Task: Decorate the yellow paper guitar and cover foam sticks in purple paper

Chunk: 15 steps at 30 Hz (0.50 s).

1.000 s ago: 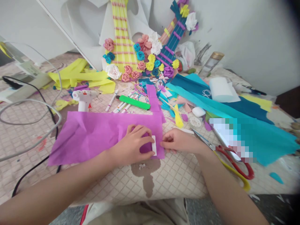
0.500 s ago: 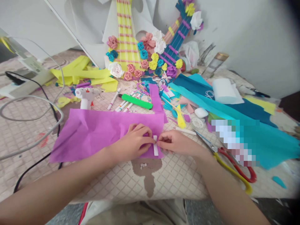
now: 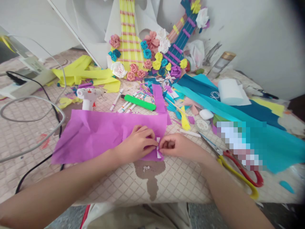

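A wide purple crepe paper sheet (image 3: 102, 130) lies on the patterned tablecloth in front of me. Near its right end a small white strip (image 3: 158, 154) stands lengthwise on the paper. My left hand (image 3: 140, 143) rests on the sheet, thumb and fingertips pinched at the strip's left side. From the right, my right hand (image 3: 175, 145) has curled fingers, with thumb and index tips together at the paper's right edge, which is folded partly over the strip. The fingertips of both hands almost meet there.
Scissors (image 3: 225, 156) with red and yellow handles lie at the right beside turquoise paper (image 3: 274, 149). Behind the sheet are a white glue gun (image 3: 88, 98), a green marker (image 3: 139, 102) and several pens. Decorated paper guitars (image 3: 128, 41) stand at the back; cables (image 3: 58, 117) loop at left.
The purple edge at the right now partly covers the white strip, which lay fully exposed before. My right hand's fingers have curled a little more. The view has shifted slightly.
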Motion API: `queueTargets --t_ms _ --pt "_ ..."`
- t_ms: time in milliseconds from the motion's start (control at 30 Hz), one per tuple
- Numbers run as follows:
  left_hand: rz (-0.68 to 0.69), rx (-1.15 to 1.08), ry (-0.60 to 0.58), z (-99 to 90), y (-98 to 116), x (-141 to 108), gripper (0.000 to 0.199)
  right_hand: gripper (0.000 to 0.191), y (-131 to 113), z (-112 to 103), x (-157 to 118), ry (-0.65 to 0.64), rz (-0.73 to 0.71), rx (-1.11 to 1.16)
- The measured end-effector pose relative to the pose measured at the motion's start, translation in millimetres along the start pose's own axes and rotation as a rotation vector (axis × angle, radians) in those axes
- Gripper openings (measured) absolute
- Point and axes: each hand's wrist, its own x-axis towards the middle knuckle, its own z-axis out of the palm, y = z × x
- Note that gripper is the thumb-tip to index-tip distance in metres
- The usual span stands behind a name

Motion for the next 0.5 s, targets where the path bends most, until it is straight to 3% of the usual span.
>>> queueTargets --t_ms 200,500 --pt "-0.047 -0.003 0.027 -2.0 2 2 0.012 0.003 1 6 1 0.031 -0.008 -0.015" --pt "-0.233 -0.015 0.03 -1.9 7 14 0.03 0.009 8 10 2 0.062 -0.03 -0.119"
